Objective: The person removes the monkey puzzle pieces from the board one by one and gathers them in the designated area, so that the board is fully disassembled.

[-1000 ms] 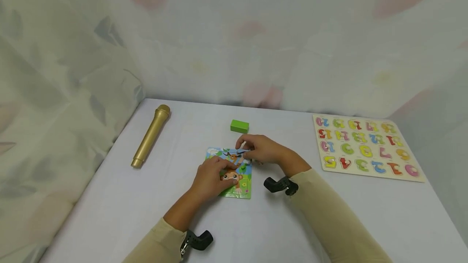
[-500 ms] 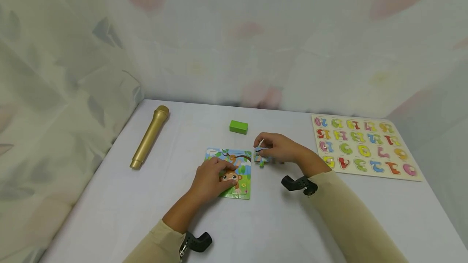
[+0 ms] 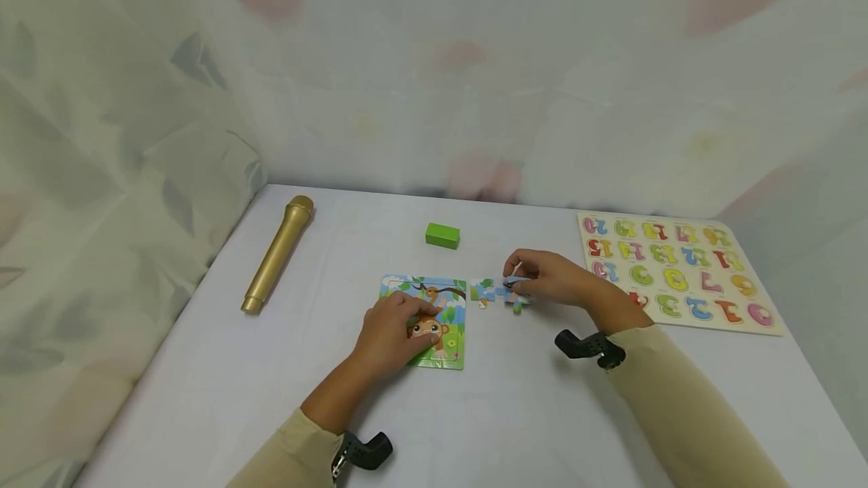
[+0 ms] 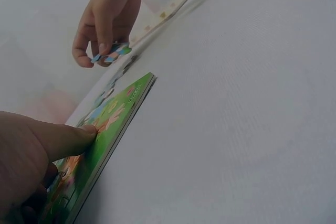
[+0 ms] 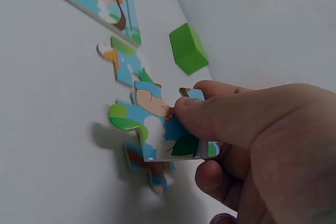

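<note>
My left hand (image 3: pixel 389 330) rests on a small monkey jigsaw puzzle board (image 3: pixel 456 358), its thumb pressing on the picture in the left wrist view. The palm covers the board's left part. To the board's right, my right hand (image 3: pixel 551 277) pinches a jigsaw piece (image 5: pixel 152 137) between thumb and fingers. That piece shows blue sky, a tan limb and green leaves, and hangs above the table. A loose jigsaw piece (image 5: pixel 126 62) lies between it and the board. Beneath the held piece, another brown and blue jigsaw piece (image 5: pixel 137 157) is partly hidden.
A green block (image 3: pixel 442 236) lies behind the puzzle board. At the left is a gold toy microphone (image 3: pixel 279 254). A number puzzle board (image 3: pixel 627 306) lies at the right, near my right forearm. Patterned cloth (image 3: pixel 366 96) hangs behind the table.
My right hand has moved right, away from the board's upper right corner, with the jigsaw piece in its fingers. A loose piece has come into view beside the board. My left hand stays put.
</note>
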`<state>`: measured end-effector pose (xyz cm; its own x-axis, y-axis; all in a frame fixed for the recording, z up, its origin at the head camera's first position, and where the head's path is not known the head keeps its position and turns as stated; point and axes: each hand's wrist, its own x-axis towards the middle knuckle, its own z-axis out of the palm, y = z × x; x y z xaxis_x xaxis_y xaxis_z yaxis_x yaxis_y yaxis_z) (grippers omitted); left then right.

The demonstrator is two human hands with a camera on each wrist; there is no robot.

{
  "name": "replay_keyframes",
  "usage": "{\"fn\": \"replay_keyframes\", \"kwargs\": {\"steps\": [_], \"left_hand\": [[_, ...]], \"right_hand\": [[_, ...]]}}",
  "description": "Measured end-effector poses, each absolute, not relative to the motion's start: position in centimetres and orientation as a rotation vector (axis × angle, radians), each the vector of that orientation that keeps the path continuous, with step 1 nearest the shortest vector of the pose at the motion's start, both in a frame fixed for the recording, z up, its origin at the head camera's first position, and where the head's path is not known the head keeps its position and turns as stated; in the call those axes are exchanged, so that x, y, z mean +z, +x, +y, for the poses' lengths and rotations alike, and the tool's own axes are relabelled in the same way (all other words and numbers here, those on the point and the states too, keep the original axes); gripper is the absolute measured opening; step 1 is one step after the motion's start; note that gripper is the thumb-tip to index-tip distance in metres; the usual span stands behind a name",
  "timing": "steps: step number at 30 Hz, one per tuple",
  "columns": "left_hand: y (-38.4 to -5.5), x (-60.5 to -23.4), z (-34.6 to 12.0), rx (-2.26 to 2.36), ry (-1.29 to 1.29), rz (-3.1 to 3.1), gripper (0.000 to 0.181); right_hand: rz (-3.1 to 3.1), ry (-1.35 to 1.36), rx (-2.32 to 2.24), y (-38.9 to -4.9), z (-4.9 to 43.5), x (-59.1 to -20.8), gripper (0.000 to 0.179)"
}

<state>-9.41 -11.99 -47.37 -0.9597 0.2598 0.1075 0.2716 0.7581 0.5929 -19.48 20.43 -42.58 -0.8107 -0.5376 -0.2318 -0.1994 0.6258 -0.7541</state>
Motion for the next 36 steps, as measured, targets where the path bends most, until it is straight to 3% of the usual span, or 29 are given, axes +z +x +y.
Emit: {"fn": "replay_keyframes", "kwargs": {"steps": [14, 36], "left_hand": [[-9.4, -47.1, -12.1, -0.953, -0.425, -2.964, 0.038], [-9.4, -47.1, -12.2, -0.952, -0.444, -2.979, 0.038]], "right_hand": [[2.509, -0.545, -0.886, -19.0, 24.6, -42.6, 0.017], [2.661, -0.594, -0.796, -19.2, 24.4, -44.3, 0.018]]}}
